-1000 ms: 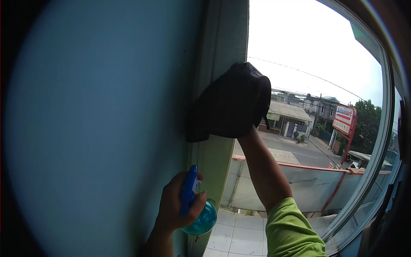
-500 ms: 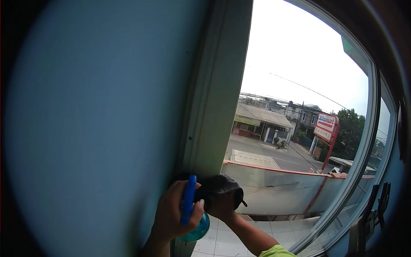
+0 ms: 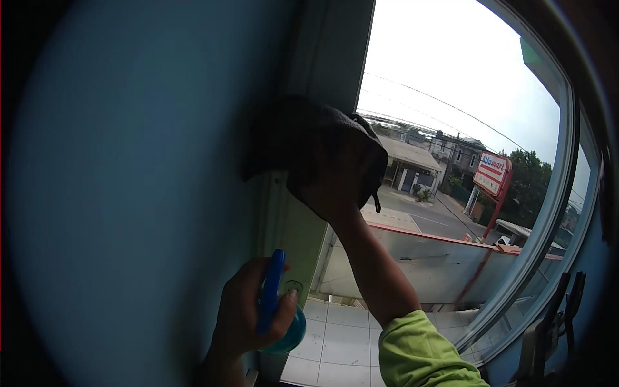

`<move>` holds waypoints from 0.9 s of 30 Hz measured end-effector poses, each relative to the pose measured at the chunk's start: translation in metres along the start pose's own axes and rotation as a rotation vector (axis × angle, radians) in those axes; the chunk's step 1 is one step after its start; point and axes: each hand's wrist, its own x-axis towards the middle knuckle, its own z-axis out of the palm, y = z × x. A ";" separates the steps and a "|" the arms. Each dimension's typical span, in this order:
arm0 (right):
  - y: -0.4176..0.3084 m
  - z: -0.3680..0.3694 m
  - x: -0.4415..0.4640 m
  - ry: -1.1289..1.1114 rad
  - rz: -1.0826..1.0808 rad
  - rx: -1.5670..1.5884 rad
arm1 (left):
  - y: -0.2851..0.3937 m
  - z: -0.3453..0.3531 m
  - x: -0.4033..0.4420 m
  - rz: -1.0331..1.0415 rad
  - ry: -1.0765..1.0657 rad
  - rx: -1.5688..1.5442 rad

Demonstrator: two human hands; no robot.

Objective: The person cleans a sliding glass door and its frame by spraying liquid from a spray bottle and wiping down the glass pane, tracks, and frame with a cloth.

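My left hand (image 3: 242,309) is wrapped round the neck of a spray bottle with a blue trigger head (image 3: 271,290) and a teal, see-through body (image 3: 290,335). It is low in view, beside the door or window frame (image 3: 293,238). Higher up, my right hand (image 3: 332,180) presses a dark grey cloth (image 3: 322,126) against the upright frame. The cloth drapes over the fingers and a small loop hangs from its right corner. Most of my right fingers are hidden in shadow and behind the cloth.
A blue wall (image 3: 142,193) fills the left side. Large window glass (image 3: 451,77) on the right shows a street, a red and white sign (image 3: 491,173) and a low barrier (image 3: 412,264). Exercise machine handles (image 3: 558,322) stand at lower right, above white floor tiles (image 3: 342,342).
My right hand has moved up along the frame with the cloth, away from the spray bottle. My left hand, still round the bottle, has shifted slightly left and down.
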 end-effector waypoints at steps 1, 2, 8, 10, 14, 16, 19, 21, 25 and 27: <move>-0.018 -0.008 -0.048 -0.105 -0.028 -0.148 | 0.001 -0.001 0.001 0.028 0.019 -0.001; -0.028 -0.002 -0.111 -0.214 -0.030 -0.078 | 0.002 -0.002 0.000 0.053 0.035 -0.003; -0.036 -0.041 -0.170 -0.360 -0.095 0.264 | 0.001 0.006 0.001 0.072 -0.008 -0.043; 0.001 0.012 -0.144 -0.254 -0.200 0.024 | -0.001 0.009 0.000 0.085 -0.027 -0.036; 0.026 0.039 0.026 0.131 -0.336 -0.210 | -0.001 0.009 0.000 0.174 -0.018 0.043; 0.021 0.030 0.057 0.131 -0.304 -0.288 | -0.002 0.007 -0.002 0.117 -0.007 0.002; 0.000 0.015 0.028 0.025 -0.091 0.103 | 0.003 -0.002 -0.003 0.032 -0.008 0.000; -0.021 0.013 -0.049 -0.138 -0.307 0.197 | 0.007 -0.005 -0.004 0.020 -0.026 0.039; -0.028 0.020 -0.182 -0.492 -0.271 0.459 | 0.007 0.003 -0.003 0.046 0.065 -0.030; -0.015 0.008 -0.124 -0.380 -0.248 0.396 | 0.001 0.006 -0.002 0.069 0.039 -0.027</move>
